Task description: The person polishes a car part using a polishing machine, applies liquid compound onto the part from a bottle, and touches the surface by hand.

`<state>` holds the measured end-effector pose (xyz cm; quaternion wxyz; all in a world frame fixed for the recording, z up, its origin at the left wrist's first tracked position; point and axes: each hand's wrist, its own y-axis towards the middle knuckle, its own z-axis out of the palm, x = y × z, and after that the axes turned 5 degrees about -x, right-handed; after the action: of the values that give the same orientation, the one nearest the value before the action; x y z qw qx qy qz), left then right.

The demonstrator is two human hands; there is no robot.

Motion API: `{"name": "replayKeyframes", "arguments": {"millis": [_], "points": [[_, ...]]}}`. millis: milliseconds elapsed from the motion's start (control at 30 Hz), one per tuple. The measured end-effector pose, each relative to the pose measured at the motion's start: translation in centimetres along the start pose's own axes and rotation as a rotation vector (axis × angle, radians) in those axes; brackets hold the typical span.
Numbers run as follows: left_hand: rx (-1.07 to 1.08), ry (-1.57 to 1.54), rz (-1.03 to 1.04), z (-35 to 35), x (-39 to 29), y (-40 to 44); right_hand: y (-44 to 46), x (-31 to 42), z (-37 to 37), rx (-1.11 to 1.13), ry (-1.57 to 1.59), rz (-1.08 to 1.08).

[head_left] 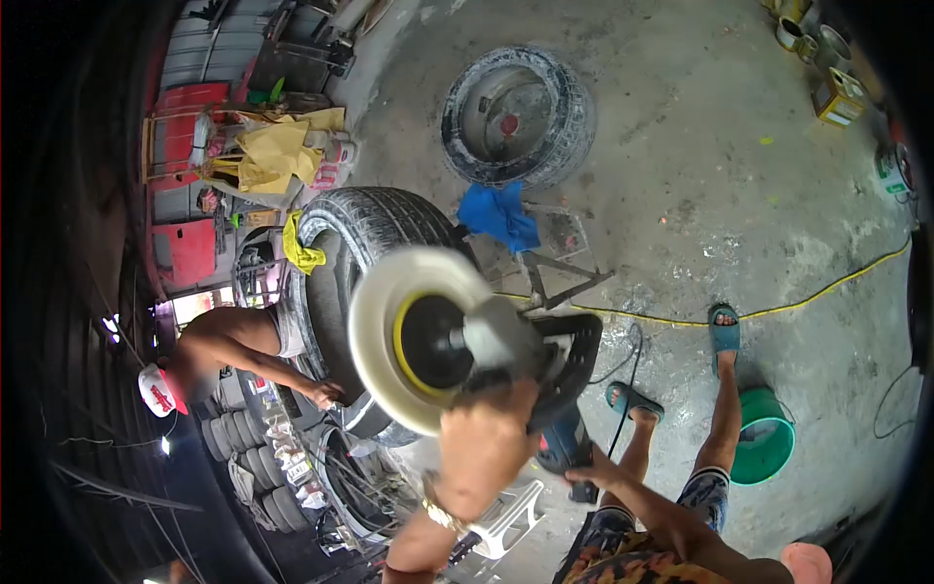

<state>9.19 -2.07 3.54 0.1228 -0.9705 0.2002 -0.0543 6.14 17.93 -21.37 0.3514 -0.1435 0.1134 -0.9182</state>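
Observation:
A polisher [501, 341] with a round off-white pad [384, 336] is held up in front of me, its pad facing left. My left hand [486, 438], with a gold-coloured band at the wrist, is closed on the front of the polisher, just behind the pad. Farther back, my right hand [598, 471] grips the rear body of the tool, its fingers partly hidden. Behind the pad stands a large tyre [389, 219] on its tread, partly covered by the pad. A yellow cloth [303, 245] hangs over the tyre's rim edge.
Another person [229, 336] in a cap bends by the tyre, one hand at its lower edge. A second tyre [574, 117] lies flat. A blue cloth [498, 216] drapes over a metal stand [559, 277]. A yellow cord [827, 292], green bucket [764, 438] and white plastic stool [511, 521] are nearby.

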Motion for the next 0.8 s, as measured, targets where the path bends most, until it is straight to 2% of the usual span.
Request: {"name": "replayKeyframes", "arguments": {"millis": [33, 167, 200, 267, 333, 367, 467, 567, 600, 667, 733, 800], "points": [[0.017, 0.010, -0.012, -0.1, -0.6, -1.1, -1.6, -1.2, 0.3, -0.031, 0.075, 0.069], [0.037, 0.049, -0.046, -2.0, -1.4, -1.8, -3.1, -1.3, 3.5, 0.026, 0.202, 0.088], [0.022, 0.074, -0.033, -3.2, -1.4, -1.0, -2.0, -0.5, 3.7, 0.008, 0.076, 0.036], [-0.112, 0.044, 0.000, -4.7, -0.8, 1.3, 1.0, 1.6, 4.0, 0.017, 0.096, -0.024], [-0.058, 0.053, -0.012, -4.3, 0.5, 2.5, 2.3, 4.4, 2.4, 0.023, -0.115, -0.024], [-0.063, 0.015, -0.012, -4.0, 0.4, 1.9, 1.4, 5.2, 2.5, -0.024, -0.117, -0.009], [-0.060, -0.013, -0.055, -2.6, -0.5, -2.0, -2.3, 2.4, 1.5, 0.018, -0.036, 0.052], [0.037, -0.044, -0.113, -2.8, -1.0, -4.4, -5.5, 0.6, 2.7, -0.016, -0.073, 0.169], [0.038, -0.044, -0.113, -2.9, -1.1, -4.0, -5.4, 0.5, 3.5, 0.041, 0.017, 0.145], [-0.020, -0.030, -0.087, -3.8, -1.0, -2.5, -4.7, 2.7, 4.8, -0.023, 0.036, 0.161], [-0.073, -0.050, -0.049, -4.7, -0.4, 0.3, -1.5, 2.1, 3.3, -0.092, -0.092, 0.029], [-0.045, -0.037, -0.051, -4.2, 0.9, 3.0, 0.9, 5.5, 2.7, -0.025, -0.172, -0.029]]}}
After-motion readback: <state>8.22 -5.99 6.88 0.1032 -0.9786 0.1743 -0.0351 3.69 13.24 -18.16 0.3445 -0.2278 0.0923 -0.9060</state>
